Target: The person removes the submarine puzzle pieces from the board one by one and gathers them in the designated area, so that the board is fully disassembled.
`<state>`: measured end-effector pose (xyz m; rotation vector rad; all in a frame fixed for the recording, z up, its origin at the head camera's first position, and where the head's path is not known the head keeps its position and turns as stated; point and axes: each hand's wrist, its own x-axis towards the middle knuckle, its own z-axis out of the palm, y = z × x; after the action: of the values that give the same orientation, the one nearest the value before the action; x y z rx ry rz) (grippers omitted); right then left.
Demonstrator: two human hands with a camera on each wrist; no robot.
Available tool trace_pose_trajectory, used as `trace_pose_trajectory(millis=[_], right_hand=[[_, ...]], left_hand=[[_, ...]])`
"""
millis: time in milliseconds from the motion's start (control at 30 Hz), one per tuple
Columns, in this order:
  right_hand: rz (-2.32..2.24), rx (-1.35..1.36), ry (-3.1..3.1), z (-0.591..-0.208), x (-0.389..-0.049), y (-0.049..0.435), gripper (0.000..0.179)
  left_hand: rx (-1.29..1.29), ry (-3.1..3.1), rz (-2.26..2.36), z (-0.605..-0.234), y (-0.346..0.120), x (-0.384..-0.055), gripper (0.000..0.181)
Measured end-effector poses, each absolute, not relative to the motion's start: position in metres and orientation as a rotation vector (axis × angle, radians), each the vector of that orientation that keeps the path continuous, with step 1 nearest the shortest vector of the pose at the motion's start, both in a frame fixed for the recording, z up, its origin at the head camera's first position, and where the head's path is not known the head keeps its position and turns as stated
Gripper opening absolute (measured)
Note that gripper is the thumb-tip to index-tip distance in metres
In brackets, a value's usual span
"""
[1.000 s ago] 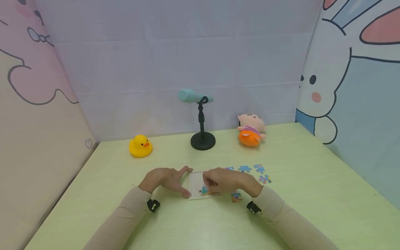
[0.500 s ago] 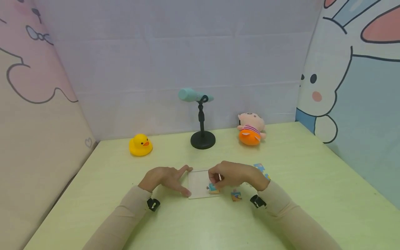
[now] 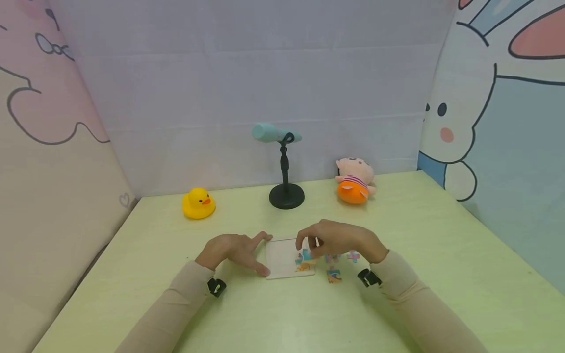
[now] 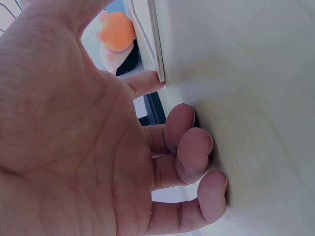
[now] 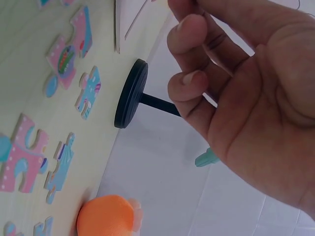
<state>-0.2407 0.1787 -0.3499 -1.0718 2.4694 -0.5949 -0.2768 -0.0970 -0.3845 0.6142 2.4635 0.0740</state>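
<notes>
In the head view, a pale square puzzle tray lies between the hands. My left hand is spread at its left side, thumb at the near corner and forefinger at the far corner. The left wrist view shows one finger touching the board's edge, the other fingers resting on the table. A teal-and-yellow puzzle piece lies at the tray's lower right. Over the tray's right side is my right hand, fingers loosely bent, thumb and forefinger apart, fingertips close above the piece.
Loose jigsaw pieces lie right of the tray, including a brown-and-blue one and a pink one. Farther back stand a yellow rubber duck, a black stand bearing a mint cylinder, and a plush doll.
The teal-and-yellow piece has slid right across the tray into its lower right. My right hand has moved right and slightly away, its fingers parting from the piece. The left hand stays put.
</notes>
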Motion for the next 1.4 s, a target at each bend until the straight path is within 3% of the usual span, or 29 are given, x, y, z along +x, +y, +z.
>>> trace_pose_trajectory(millis=[667,1400], right_hand=[[-0.512,-0.972,2.433,-0.336,-0.244,0.201,0.013],[-0.471,-0.796,2.233,-0.335,-0.245,0.218,0.019]], left_hand=[[0.623,2.452,0.103,-0.387,-0.098,-0.276,0.096],[0.603,2.456,0.102,-0.382,-0.097,-0.276,0.095]])
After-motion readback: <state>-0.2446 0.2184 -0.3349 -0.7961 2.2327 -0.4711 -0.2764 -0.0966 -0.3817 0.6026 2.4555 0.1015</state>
